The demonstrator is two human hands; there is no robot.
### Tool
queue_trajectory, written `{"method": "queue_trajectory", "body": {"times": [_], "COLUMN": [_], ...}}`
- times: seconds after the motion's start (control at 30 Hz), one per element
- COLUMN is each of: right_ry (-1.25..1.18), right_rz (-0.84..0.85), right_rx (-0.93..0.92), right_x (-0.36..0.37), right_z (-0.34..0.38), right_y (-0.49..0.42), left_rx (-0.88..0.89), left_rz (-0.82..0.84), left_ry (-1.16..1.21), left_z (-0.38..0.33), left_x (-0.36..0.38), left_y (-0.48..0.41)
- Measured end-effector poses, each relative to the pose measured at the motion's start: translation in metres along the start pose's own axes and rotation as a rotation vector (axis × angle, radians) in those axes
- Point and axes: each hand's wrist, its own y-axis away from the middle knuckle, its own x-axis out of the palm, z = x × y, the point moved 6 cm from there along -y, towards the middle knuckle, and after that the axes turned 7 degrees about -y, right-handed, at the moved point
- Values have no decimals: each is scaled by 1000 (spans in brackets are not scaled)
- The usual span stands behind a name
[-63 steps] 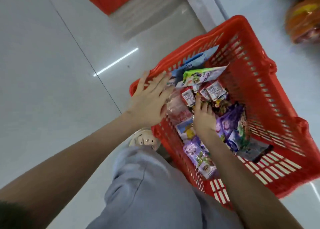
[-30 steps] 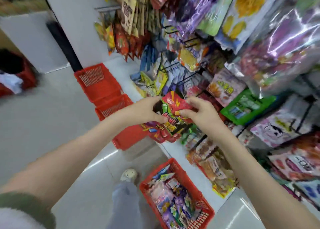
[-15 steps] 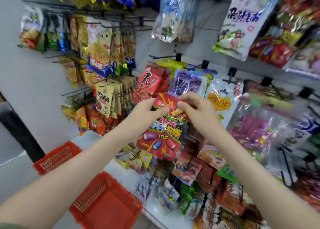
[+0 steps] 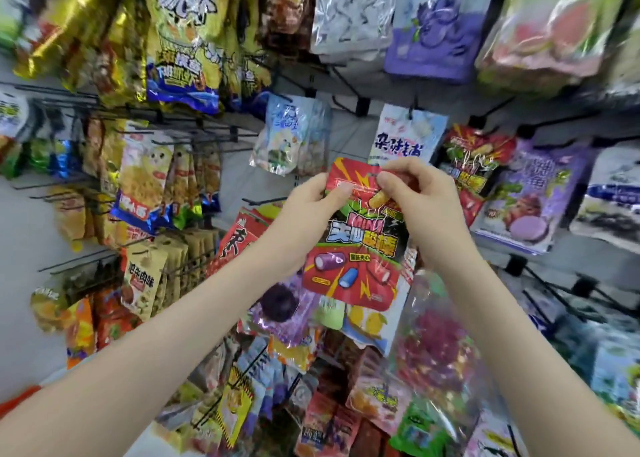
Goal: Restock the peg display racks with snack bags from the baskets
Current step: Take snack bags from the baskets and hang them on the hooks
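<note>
Aisle inspection, left to right. At 8 o'clock, low at the edge of sight, a red-orange rim (image 4: 15, 403) shows, probably a basket; its contents are hidden. The peg rack (image 4: 239, 176) runs across the wall, its pegs loaded with yellow snack packs (image 4: 145, 179) at 9 o'clock, several pegs above them bare. At centre the left hand (image 4: 308, 197) pinches the top-left corner of the red snack bag (image 4: 356, 259), thumb on the front face. The bag hangs in the air in front of the rack, on no peg, header uppermost. The right hand (image 4: 429, 204) pinches the top edge near the middle, fingers curled over the header where a hang hole would sit; the hole itself is covered. Judgement: the bag is light, soft and crinkly, its glossy film slippery and the contents likely crushable, so it is best taken by the flat sealed header and not by the filled belly. At 2 o'clock, matching red bags (image 4: 476, 159) hang on a peg, the likely destination
</note>
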Motion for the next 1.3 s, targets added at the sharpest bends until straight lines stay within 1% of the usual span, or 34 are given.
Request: {"method": "queue_trajectory", "body": {"times": [0.1,0.17,0.2,0.33,0.43,0.53,0.63,0.73,0.9,1.1,1.23,1.3], "right_ry": [13,34,39,68,151,243,267,265,254,241,496,545], "right_rz": [-115,-203,-251,-429,-510,-522,-492,-473,-476,-467,-513,-537], "right_rx": [-50,-50,-46,-55,-112,-180,-150,-121,-87,19,100,87], "right_x": [-29,-51,-62,-102,-120,-125,-127,-129,-128,-137,-148,-149], "right_z": [0,-6,-11,-21,-19,-16,-19,-20,-20,-20,-41,-56], "right_y": [-21,-33,-39,-58,-67,-71,-73,-75,-77,-79,-90,-101], "left_rx": [138,236,281,486,644,771,868,919,1049,1150,1125,1139], "left_rz": [69,66,53,14,63,91,92,99,-5,-78,-186,-200], "left_ry": [-183,-383,-447,-536,-585,-617,-591,-602,-641,-699,-873,-960], "left_z": [-16,-23,-26,-44,-50,-45,-35,-29,-30,-31,-24,-19], "left_x": [24,42,52,92,115,128,134,138,139,139,143,146], "left_y": [-40,-66,-78,-109,-127,-137,-145,-150,-149,-150,-161,-168]}}
